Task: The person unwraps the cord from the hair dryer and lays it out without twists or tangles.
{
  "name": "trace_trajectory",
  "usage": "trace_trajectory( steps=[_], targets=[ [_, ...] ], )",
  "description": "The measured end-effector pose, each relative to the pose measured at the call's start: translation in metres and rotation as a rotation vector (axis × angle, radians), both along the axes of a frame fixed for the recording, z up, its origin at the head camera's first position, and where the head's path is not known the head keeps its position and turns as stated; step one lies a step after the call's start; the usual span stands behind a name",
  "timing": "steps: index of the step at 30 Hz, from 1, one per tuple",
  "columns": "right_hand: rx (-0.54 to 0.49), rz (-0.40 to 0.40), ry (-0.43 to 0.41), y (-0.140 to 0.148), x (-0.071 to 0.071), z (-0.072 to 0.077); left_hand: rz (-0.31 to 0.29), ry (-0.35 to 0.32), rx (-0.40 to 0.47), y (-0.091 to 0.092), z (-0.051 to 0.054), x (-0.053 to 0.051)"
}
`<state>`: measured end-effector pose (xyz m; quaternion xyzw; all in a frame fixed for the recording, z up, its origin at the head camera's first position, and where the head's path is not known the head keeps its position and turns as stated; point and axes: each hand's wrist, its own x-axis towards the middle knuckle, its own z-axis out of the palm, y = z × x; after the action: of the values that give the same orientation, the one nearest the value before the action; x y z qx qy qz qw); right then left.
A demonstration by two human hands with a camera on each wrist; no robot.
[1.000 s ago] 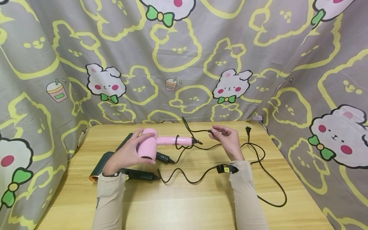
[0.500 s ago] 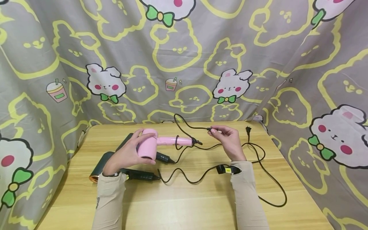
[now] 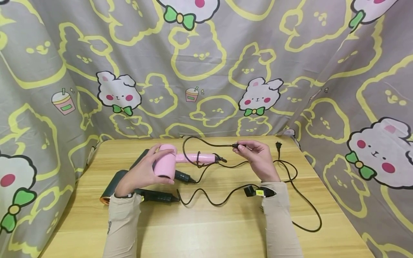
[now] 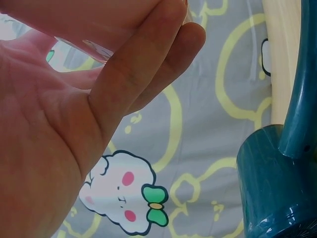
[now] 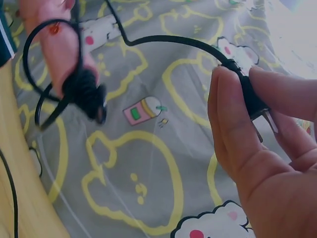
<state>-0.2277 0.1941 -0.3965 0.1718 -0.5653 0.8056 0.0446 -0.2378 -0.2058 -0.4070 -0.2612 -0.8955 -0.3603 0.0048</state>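
Observation:
My left hand (image 3: 142,173) grips the barrel of a pink hair dryer (image 3: 166,165), thumb and fingers on either side. The dryer's handle points right, with its black cord (image 5: 168,38) looped around it. My right hand (image 3: 257,157) pinches the black plug (image 5: 253,96) of that cord between thumb and fingers; the metal prongs show in the right wrist view. From the plug the cord runs left in a wide loop back toward the handle. In the left wrist view, the pink barrel (image 4: 84,22) rests against my palm and fingers.
Two dark green hair dryers lie on the left of the wooden table (image 3: 200,229), one (image 3: 158,196) nearer and one (image 3: 183,176) farther, partly behind my left hand. Their black cords trail rightward. A loose plug (image 3: 279,146) lies at the back right. A patterned curtain (image 3: 206,86) surrounds the table.
My right hand has shifted slightly right with the plug. The cord loop has swung left and lower, over the pink handle. My left hand and the dryer have stayed in place.

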Motion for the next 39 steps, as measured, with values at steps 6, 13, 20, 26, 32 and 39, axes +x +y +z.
trace_trajectory(
  steps=[6, 13, 20, 26, 32, 39],
  targets=[
    [-0.014, 0.093, 0.047, 0.004, 0.004, 0.002, -0.005, 0.009, 0.003, 0.000, 0.000, -0.001],
    [-0.039, 0.254, 0.088, 0.008, 0.003, 0.003, -0.007, 0.016, -0.003, 0.000, 0.000, -0.002],
    [0.019, 0.322, 0.022, 0.011, 0.004, 0.006, -0.005, 0.010, -0.007, 0.000, 0.001, -0.002],
    [0.098, 0.347, -0.030, 0.014, 0.003, 0.006, -0.008, 0.012, -0.006, -0.001, 0.001, -0.002],
    [0.121, 0.360, -0.056, 0.017, 0.003, 0.005, -0.001, 0.001, 0.009, -0.002, 0.003, -0.001],
    [0.164, 0.328, -0.072, 0.019, 0.003, 0.004, -0.010, 0.004, 0.012, -0.002, 0.001, 0.000]
  ],
)
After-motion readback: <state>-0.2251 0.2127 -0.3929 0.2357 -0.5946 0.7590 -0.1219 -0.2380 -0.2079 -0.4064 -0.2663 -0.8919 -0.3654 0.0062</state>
